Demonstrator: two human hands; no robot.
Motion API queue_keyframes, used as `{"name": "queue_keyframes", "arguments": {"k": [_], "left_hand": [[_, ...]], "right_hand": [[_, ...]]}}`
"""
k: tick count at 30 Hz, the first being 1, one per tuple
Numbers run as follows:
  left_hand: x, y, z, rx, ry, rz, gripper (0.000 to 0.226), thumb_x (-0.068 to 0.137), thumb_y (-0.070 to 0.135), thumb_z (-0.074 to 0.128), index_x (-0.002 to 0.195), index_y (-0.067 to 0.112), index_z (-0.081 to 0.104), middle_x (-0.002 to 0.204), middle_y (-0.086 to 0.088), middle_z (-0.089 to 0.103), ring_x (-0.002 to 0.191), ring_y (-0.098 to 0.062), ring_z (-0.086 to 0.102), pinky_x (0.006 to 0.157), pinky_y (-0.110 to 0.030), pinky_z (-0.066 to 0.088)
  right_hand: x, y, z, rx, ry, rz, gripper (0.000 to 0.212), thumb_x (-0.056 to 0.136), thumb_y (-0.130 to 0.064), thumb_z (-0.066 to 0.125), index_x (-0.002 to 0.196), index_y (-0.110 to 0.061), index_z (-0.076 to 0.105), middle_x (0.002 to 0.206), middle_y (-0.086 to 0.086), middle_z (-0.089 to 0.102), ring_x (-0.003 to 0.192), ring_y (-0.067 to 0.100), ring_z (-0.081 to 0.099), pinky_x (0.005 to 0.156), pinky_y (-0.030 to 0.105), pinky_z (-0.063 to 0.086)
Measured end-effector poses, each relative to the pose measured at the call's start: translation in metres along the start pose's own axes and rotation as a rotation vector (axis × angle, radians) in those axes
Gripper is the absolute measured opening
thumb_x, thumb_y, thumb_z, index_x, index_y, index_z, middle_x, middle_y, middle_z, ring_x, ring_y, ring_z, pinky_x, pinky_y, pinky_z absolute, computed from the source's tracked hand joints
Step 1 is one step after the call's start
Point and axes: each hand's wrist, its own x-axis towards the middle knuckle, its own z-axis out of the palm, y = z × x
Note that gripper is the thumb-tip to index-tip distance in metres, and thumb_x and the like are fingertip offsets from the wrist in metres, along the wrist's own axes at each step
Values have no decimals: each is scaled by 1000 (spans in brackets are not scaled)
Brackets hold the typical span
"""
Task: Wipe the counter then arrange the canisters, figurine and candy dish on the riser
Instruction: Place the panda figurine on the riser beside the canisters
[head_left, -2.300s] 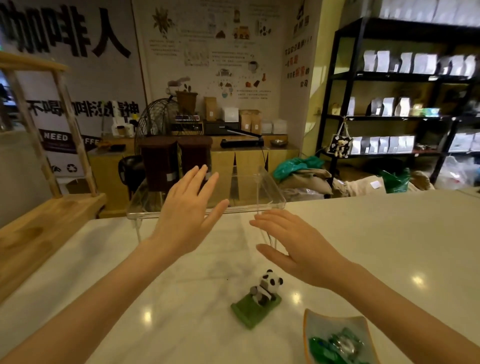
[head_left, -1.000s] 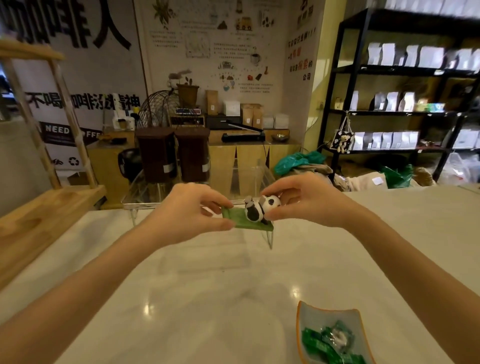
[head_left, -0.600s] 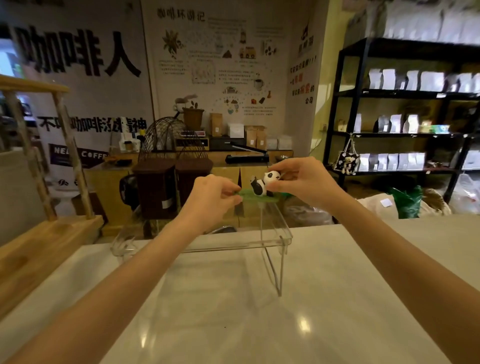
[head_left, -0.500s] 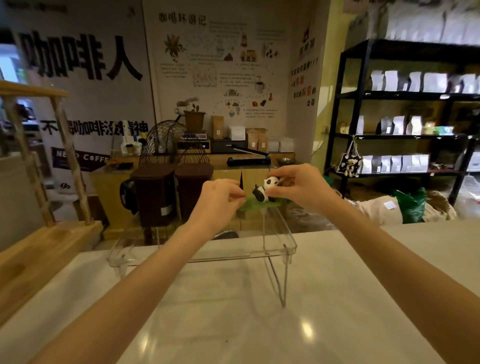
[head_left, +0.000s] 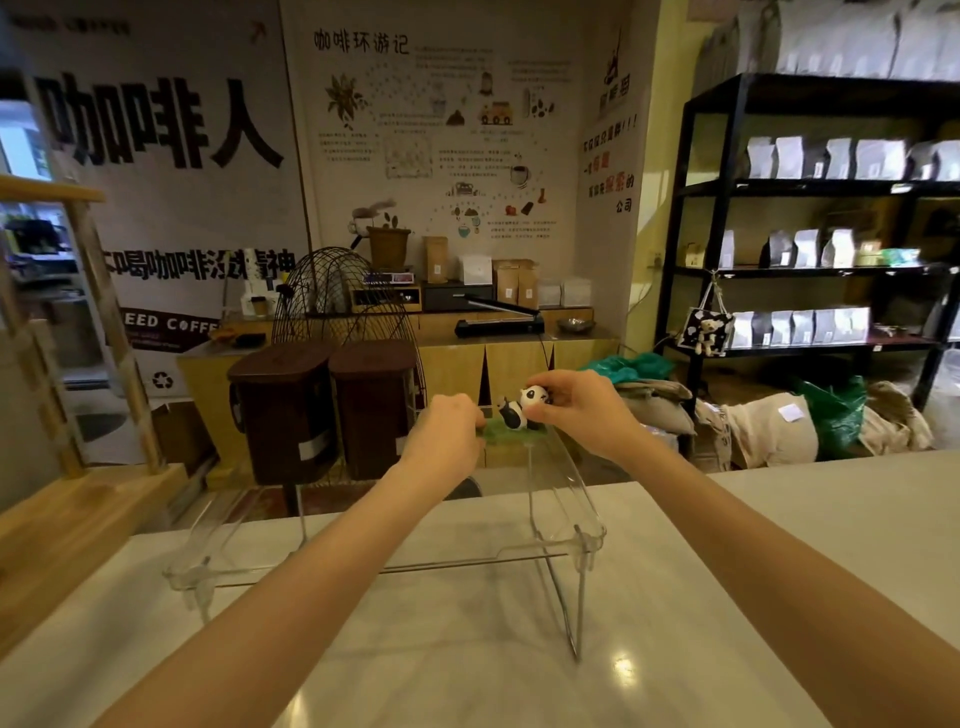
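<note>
Head view, the only one we have: we're looking across a pale, glossy marble-look counter (head_left: 675, 649) at a clear acrylic riser shelf (head_left: 566, 499) standing on it.

Both our arms reach forward over the riser. Left hand (head_left: 444, 439) is curled, fingertips pinching the left edge of the green base. Right hand (head_left: 587, 410) pinches the head of the small black-and-white panda figurine on a flat green base (head_left: 519, 413), thumb below and fingers over the top. So both grips are closed on the same piece.

The figurine sits at the far right end of the riser's top. The green base looks level with the top surface, but we can't tell whether it's actually resting on the acrylic or just above it.

Two dark brown square canisters with lids (head_left: 327, 410) stand side by side at the left part of the riser, touching or nearly so. They show through and above the clear shelf; each has a small pale label low on its front. They're just left of our left hand, apart from the figurine.

Candy dish isn't in frame.

Left edge: a light wooden rack (head_left: 78, 499) beside the counter. Behind: a black wire fan guard (head_left: 343, 296) and a black metal shelving unit with pale bags (head_left: 810, 249) on the right.
</note>
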Motion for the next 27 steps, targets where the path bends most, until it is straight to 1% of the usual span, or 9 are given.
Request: {"name": "queue_keyframes", "arguments": {"k": [6,10,14,18,20,22,23,25,27], "left_hand": [[6,-1,19,39,-6,-20,26,89,16,51,111,9,62,109,-12,66,93,-27,62,80,-40,56],[6,-4,19,99,-26,-19,27,93,19,42,111,11,60,105,-11,66,93,-28,61,76,-39,54],[5,-3,22,105,-60,-23,34,95,27,35,113,10,59,106,-13,65,93,-30,61,77,-39,52],[4,-3,18,129,-109,-15,38,96,27,31,119,9,56,109,-15,64,95,-31,61,80,-41,53],[3,-2,15,134,-158,-1,39,96,27,30,119,9,55,112,-16,63,97,-31,60,80,-41,52],[2,-1,12,155,-221,0,39,96,30,28,122,9,50,119,-18,59,104,-32,57,86,-42,50],[1,0,12,193,-257,0,42,96,31,28,128,10,44,128,-19,53,114,-33,52,93,-44,48],[-2,1,10,317,-328,22,50,97,32,24,143,13,23,149,-19,29,136,-34,30,107,-49,36],[-7,2,7,411,-360,66,53,97,32,22,146,18,7,156,-17,10,144,-32,8,114,-51,24]], "right_hand": [[3,4,8,41,20,20,44,83,-13,63,125,-10,53,125,11,62,111,21,58,92,28,45],[3,9,11,37,28,51,42,82,-15,64,123,-11,55,123,9,63,109,19,58,87,23,41],[4,10,14,63,39,91,43,83,-15,63,124,-11,55,124,9,62,110,19,56,87,22,39],[3,9,17,99,40,125,45,85,-15,60,129,-11,50,130,9,58,115,21,55,89,23,38],[2,10,15,79,11,128,47,87,-18,57,133,-13,46,133,9,56,117,21,54,92,26,40],[-1,11,13,26,-41,130,50,90,-23,53,137,-16,39,138,8,51,121,22,51,97,30,40],[-4,10,11,-8,-69,137,51,91,-25,51,139,-17,35,141,8,49,124,23,49,101,32,39],[-11,9,6,-94,-111,139,55,91,-27,50,141,-18,30,144,7,45,129,24,45,106,37,37],[-23,6,-2,-169,-124,121,54,91,-29,49,141,-18,31,146,6,43,131,23,41,107,38,36]]}}
